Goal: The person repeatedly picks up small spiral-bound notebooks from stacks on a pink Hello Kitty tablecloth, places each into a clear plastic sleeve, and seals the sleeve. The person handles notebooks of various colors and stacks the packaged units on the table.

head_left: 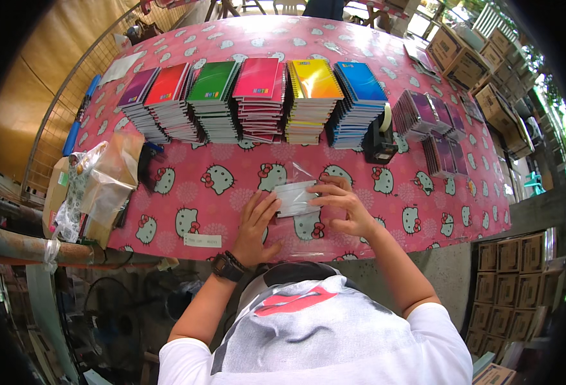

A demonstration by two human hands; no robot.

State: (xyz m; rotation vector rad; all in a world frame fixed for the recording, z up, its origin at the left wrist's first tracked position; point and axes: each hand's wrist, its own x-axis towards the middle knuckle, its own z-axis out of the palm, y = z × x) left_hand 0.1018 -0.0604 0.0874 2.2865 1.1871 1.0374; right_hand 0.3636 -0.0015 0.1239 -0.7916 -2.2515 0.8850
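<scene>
A small white packet [296, 199] with fine lines along it lies on the pink table, in clear plastic film that sticks out past its far edge. My left hand [255, 226] rests its fingertips on the packet's left end, the thumb standing apart. At the right end, my right hand [344, 208] touches the packet with bent, spread fingers, and its thumb is away from it. Neither hand closes round the packet. Beyond them stand stacks of spiral notebooks: purple [135, 90], red [165, 85], green [213, 82], pink [258, 78], yellow [315, 80] and blue [360, 82].
A black tape dispenser [380, 142] stands beside the blue stack. Purple notebook bundles [424, 112] lie to the right. Plastic bags [106, 186] sit at the left edge near a paper label [202, 241]. Cardboard boxes [459, 58] stand at the far right; more boxes [507, 285] are below.
</scene>
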